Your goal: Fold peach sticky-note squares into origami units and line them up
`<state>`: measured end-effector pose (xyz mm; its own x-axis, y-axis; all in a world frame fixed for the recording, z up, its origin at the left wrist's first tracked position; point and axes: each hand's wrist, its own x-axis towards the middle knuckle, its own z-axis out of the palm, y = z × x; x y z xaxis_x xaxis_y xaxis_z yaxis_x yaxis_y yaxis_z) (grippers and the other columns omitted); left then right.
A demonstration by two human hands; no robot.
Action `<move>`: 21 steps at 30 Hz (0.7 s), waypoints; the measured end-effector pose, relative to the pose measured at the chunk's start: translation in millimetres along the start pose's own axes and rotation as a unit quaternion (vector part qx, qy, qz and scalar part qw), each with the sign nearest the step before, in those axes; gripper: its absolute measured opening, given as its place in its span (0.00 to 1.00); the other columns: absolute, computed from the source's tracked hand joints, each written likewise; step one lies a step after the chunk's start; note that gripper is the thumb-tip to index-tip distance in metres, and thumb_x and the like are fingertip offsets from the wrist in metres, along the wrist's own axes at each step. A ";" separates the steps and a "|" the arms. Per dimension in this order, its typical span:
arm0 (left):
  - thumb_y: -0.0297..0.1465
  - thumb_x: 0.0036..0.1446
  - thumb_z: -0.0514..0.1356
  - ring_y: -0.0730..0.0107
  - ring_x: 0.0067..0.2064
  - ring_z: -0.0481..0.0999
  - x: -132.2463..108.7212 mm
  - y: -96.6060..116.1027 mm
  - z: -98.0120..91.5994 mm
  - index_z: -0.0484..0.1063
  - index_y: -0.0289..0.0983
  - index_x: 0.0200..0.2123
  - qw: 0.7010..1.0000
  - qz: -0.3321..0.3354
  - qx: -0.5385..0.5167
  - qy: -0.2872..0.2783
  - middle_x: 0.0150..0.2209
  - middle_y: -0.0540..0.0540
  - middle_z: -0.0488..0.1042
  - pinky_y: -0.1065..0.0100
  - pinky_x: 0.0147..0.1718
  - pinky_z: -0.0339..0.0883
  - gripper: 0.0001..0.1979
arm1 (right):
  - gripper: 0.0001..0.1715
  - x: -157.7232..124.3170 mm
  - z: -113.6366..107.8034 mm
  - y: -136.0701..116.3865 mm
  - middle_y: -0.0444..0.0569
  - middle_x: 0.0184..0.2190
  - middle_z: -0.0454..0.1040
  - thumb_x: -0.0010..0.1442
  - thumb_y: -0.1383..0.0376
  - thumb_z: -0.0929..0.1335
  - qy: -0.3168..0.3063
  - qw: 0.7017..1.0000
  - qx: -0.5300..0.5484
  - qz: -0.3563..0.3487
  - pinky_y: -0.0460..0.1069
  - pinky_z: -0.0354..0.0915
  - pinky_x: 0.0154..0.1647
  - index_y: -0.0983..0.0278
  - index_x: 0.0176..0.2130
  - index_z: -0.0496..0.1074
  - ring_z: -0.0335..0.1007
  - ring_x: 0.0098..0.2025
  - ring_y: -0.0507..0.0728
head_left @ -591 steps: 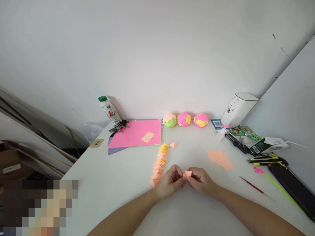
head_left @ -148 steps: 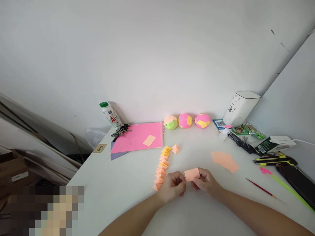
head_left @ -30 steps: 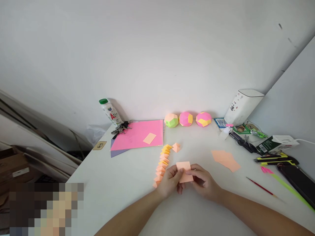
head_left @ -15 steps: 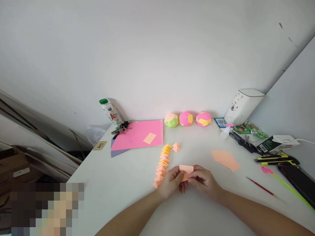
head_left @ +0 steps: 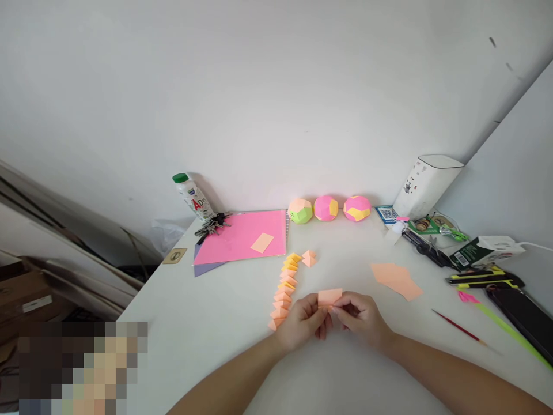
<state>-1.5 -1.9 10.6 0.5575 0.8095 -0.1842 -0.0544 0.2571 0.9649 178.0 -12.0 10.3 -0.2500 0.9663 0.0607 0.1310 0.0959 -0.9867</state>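
Observation:
Between my two hands is a small peach sheet of paper (head_left: pixel 330 297), its lower part folded up toward me. My left hand (head_left: pixel 306 319) pinches its left side, thumb on the near face. At the right side, my right hand (head_left: pixel 360 317) pinches the same paper, with thumb and forefinger along the fold. Just left of my left hand runs a row of folded paper units (head_left: pixel 284 293), peach and yellow-orange. One more peach folded unit (head_left: pixel 309 257) sits beside the row's far end. Several flat peach sheets (head_left: pixel 396 279) lie to the right.
Three paper balls (head_left: pixel 326 208) stand along the wall. A pink folder (head_left: pixel 242 230) with keys (head_left: pixel 212 225) and a bottle (head_left: pixel 192 195) is at the left. Rightward lie a thin red brush (head_left: pixel 458 325), a utility knife (head_left: pixel 484 279), a black phone (head_left: pixel 525 317) and a white box (head_left: pixel 488 252).
The paper's lower part has been folded up, so less of it shows above my fingers. Both thumbs have come together along its lower edge.

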 end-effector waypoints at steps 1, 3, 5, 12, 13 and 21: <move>0.44 0.57 0.56 0.76 0.20 0.68 0.4 -0.2 0.2 0.67 0.35 0.36 1.000 -0.001 0.001 0.002 0.24 0.50 0.71 0.71 0.21 0.62 0.17 | 0.09 -0.1 0.3 -0.2 0.43 0.22 0.70 0.57 0.61 0.68 0.000 1.000 0.007 0.005 0.46 0.64 0.20 0.63 0.28 0.71 0.66 0.20 0.51; 0.44 0.57 0.56 0.76 0.20 0.68 1.2 -0.3 0.9 0.67 0.35 0.36 1.000 -0.001 0.000 0.003 0.24 0.50 0.71 0.71 0.21 0.62 0.17 | 0.10 -0.2 0.9 -0.1 0.43 0.21 0.70 0.57 0.61 0.68 -0.002 1.000 0.020 0.012 0.46 0.65 0.20 0.63 0.27 0.71 0.66 0.20 0.51; 0.45 0.57 0.56 0.76 0.20 0.68 1.6 0.0 1.6 0.67 0.35 0.36 1.000 0.001 0.001 0.003 0.24 0.50 0.71 0.72 0.20 0.62 0.17 | 0.10 -0.3 1.3 0.3 0.43 0.20 0.70 0.57 0.60 0.68 -0.006 0.999 0.031 0.015 0.46 0.65 0.20 0.64 0.27 0.70 0.67 0.20 0.51; 0.45 0.57 0.56 0.76 0.19 0.68 1.2 0.0 2.3 0.67 0.35 0.34 1.000 -0.009 0.010 0.011 0.23 0.50 0.72 0.72 0.20 0.62 0.18 | 0.12 -0.9 2.2 1.2 0.42 0.18 0.70 0.57 0.59 0.68 -0.008 0.999 0.048 0.022 0.46 0.66 0.20 0.64 0.27 0.69 0.67 0.19 0.51; 0.46 0.57 0.56 0.76 0.19 0.68 1.4 -0.8 2.0 0.66 0.35 0.34 1.000 -0.008 0.009 0.011 0.23 0.50 0.72 0.72 0.20 0.62 0.18 | 0.12 -1.0 2.2 1.8 0.42 0.18 0.70 0.58 0.59 0.68 -0.009 0.998 0.049 0.023 0.46 0.66 0.20 0.64 0.27 0.69 0.68 0.19 0.51; 0.47 0.56 0.56 0.76 0.19 0.69 2.7 -3.7 1.6 0.66 0.35 0.34 1.000 -0.011 0.005 0.010 0.23 0.49 0.73 0.72 0.19 0.63 0.19 | 0.12 -1.0 2.1 5.6 0.42 0.18 0.70 0.58 0.58 0.68 -0.007 0.999 0.045 0.012 0.47 0.67 0.20 0.64 0.28 0.70 0.68 0.18 0.51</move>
<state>1.5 -1.6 6.9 0.5414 0.8142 -0.2095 -0.0335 0.2699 0.9623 177.0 -12.9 4.3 -0.2618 0.9645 0.0356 0.0498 0.0504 -0.9975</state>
